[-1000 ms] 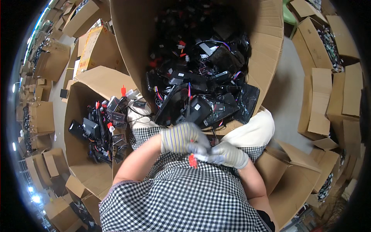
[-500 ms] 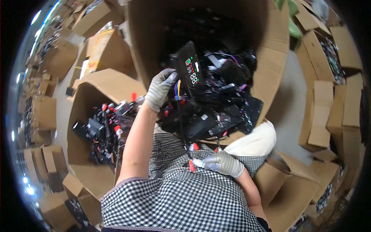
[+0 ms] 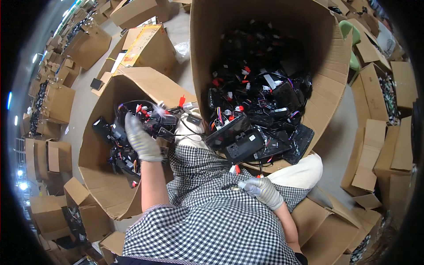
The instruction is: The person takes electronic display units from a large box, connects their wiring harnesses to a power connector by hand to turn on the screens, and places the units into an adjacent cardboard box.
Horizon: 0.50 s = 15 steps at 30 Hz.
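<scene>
Black devices (image 3: pixel 285 96) lie heaped in a tall carton (image 3: pixel 327 97) at two o'clock. At nine, my left hand (image 3: pixel 143 140) hovers over parts (image 3: pixel 118 131) in another carton (image 3: pixel 99 183); blurred, I can't tell its grip. At five, my right hand (image 3: pixel 265 193) pinches a small pale piece (image 3: pixel 241 184).

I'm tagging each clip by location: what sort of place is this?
Probably a warehouse or workshop for electronic goods: a big cardboard box is heaped with black devices, a smaller box holds cabled parts, and more open cartons stand all around.
</scene>
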Available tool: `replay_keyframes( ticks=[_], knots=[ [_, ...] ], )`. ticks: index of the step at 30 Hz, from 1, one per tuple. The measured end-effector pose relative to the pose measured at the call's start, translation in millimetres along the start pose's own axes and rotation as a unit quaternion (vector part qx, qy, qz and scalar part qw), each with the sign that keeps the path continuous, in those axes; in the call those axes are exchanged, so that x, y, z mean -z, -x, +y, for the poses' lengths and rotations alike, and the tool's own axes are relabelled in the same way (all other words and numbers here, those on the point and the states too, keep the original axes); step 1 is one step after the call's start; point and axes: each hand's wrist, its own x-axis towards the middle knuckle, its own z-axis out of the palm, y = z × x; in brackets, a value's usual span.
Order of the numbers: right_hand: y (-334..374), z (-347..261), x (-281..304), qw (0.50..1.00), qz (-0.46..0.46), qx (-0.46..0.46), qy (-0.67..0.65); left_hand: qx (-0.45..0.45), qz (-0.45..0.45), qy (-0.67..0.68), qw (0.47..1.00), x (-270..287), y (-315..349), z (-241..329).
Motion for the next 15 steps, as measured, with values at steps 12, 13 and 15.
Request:
replay_keyframes(
  ticks=[12,13,15],
  knots=[
    [-3.8,13.7,-5.3,0.998,-0.005,0.026,0.054,-0.185,-0.392,-0.778,0.456,-179.4,-5.8,-141.4],
    [-5.0,22.1,2.4,0.994,-0.032,-0.022,0.105,-0.162,-0.395,-0.763,0.486,-182.7,-3.7,-142.8],
    [-9.9,48.8,1.9,0.999,-0.017,-0.034,0.014,-0.222,-0.352,-0.687,0.595,-181.9,7.2,-140.6]
  ],
)
